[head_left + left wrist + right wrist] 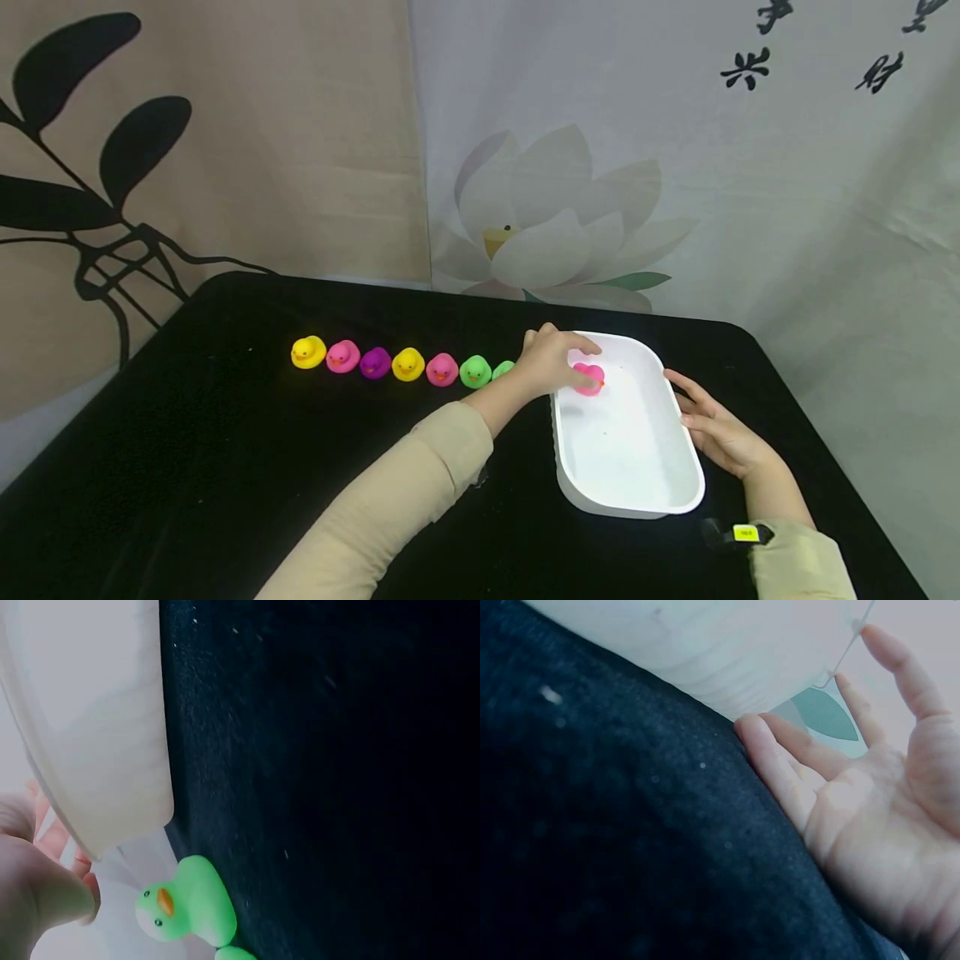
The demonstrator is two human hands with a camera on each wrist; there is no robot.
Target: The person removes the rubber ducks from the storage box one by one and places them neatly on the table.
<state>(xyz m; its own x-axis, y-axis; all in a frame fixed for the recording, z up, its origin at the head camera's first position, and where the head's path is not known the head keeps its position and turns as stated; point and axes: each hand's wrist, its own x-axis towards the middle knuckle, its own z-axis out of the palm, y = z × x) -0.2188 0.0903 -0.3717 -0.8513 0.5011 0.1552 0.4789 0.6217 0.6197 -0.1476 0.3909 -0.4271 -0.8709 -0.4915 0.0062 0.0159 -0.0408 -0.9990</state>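
Note:
A pink rubber duck (592,372) is inside the white tray (630,450), near its far left corner. Over that corner reaches my left hand (551,362), its thumb overlapping the duck and its fingers spread apart from it. From the left wrist, the tray wall (97,712) hides the duck, and a green duck (202,900) stands just outside the tray. My right hand (716,429) is at the tray's right side, its extended fingers right at the rim and the lower wall, as the right wrist view also shows.
Left of the tray, a row of rubber ducks runs across the black tablecloth (225,467): yellow (308,352), pink (342,357), purple (375,363) and green (476,372) among them. Behind the table hangs a printed curtain (570,208).

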